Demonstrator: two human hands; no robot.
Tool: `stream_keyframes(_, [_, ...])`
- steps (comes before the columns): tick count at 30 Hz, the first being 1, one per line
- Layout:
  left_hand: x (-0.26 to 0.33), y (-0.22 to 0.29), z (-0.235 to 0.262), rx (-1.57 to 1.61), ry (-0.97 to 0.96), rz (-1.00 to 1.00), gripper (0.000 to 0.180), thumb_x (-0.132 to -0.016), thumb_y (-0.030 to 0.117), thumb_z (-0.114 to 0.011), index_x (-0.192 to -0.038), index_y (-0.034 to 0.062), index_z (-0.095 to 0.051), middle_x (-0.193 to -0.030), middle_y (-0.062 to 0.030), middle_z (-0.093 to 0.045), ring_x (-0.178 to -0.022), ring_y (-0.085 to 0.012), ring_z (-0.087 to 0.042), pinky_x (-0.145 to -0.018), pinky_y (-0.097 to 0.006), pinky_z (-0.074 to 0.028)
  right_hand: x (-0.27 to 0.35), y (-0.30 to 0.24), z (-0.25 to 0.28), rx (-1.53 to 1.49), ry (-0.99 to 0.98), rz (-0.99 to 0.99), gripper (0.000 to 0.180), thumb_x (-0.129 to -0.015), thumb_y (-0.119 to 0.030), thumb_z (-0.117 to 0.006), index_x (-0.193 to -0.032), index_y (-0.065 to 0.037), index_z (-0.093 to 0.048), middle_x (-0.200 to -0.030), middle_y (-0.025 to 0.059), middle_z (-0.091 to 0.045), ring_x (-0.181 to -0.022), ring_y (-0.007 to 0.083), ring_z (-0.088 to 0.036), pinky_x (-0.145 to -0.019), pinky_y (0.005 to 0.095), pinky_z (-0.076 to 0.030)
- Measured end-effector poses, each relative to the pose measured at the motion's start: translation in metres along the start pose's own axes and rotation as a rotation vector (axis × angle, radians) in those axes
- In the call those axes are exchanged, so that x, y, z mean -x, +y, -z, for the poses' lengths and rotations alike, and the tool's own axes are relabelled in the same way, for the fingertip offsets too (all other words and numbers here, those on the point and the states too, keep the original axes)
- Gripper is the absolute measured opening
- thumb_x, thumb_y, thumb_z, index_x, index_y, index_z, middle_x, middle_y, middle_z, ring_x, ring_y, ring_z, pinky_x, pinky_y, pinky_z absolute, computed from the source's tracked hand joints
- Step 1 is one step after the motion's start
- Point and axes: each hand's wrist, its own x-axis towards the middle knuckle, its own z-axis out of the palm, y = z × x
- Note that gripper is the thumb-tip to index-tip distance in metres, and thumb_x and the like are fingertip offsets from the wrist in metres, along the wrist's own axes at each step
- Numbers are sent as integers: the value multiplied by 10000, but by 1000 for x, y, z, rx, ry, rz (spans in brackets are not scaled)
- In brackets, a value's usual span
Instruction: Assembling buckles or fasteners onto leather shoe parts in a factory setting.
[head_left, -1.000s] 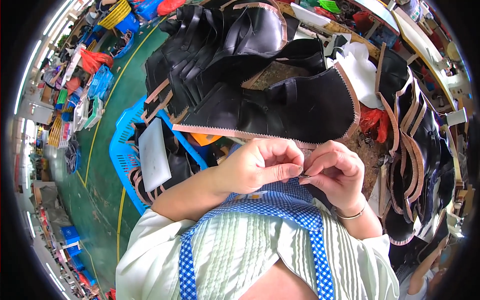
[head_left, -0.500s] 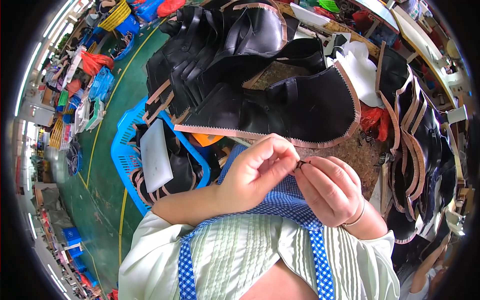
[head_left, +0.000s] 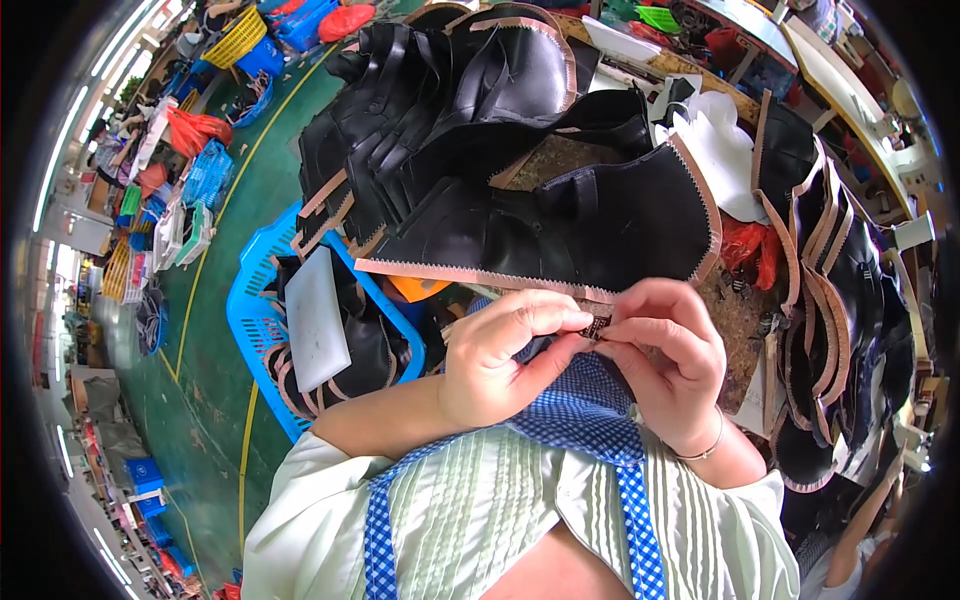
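Between my two hands is a small dark tag-like piece with light markings [head_left: 597, 327]. My left hand [head_left: 500, 352] pinches one side of it between thumb and forefinger. The fingertips of my right hand [head_left: 668, 352] close on its other side. Just beyond the fingers lies a black leather-like shoe upper [head_left: 620, 215], opened out, with a zigzag-cut pinkish-brown edge. Several more black uppers [head_left: 385, 130] are heaped behind it at the far left.
A blue plastic basket [head_left: 262, 340] on my left holds black pieces and a pale flat block [head_left: 314, 318]. Over on the right hangs a stack of black uppers [head_left: 825, 290]. White sheets [head_left: 715, 150] and a red plastic bag [head_left: 748, 250] lie on the worktable [head_left: 735, 360].
My right hand has turned, and its fingers have shifted their hold. The small dark piece now shows its marked face between both hands' fingertips. The view has shifted slightly.
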Motion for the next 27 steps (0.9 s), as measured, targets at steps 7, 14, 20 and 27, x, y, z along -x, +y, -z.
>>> stream_keyframes(7, [17,-10,-5,436,-82,300,170,-861,-123,-658,-1021,-65,-662,-1011,-150,-678,-874,-197,-727,-741,-272,-591,4,10,0,210,-69,356,222,-685,54,-712,-899,24,-662,-919,122,-660,-787,264,-648,-684,337,-544])
stream_keyframes(14, [7,-25,5,799,-277,653,205,-919,-21,-652,-1123,-34,-639,-1031,-86,-701,-959,-138,-676,-853,-267,-552,0,17,-3,61,-280,232,304,-739,1,-769,-1013,23,-640,-958,140,-609,-790,289,-641,-677,348,-553])
stream_keyframes(20, [-36,-121,15,-569,-170,48,633,-663,298,-860,-1149,-38,-631,-1205,-204,-610,-1099,-342,-607,-955,-418,-484,4,29,4,122,-54,77,211,-769,69,-724,-967,22,-670,-952,148,-652,-806,277,-672,-692,321,-556])
stream_keyframes(27, [-75,-145,18,-802,-551,305,756,-564,444,-870,-1168,39,-663,-1174,-193,-611,-1149,-352,-545,-1018,-431,-358,9,37,1,54,-92,-13,190,-774,60,-734,-954,14,-694,-985,128,-662,-831,253,-683,-710,304,-563])
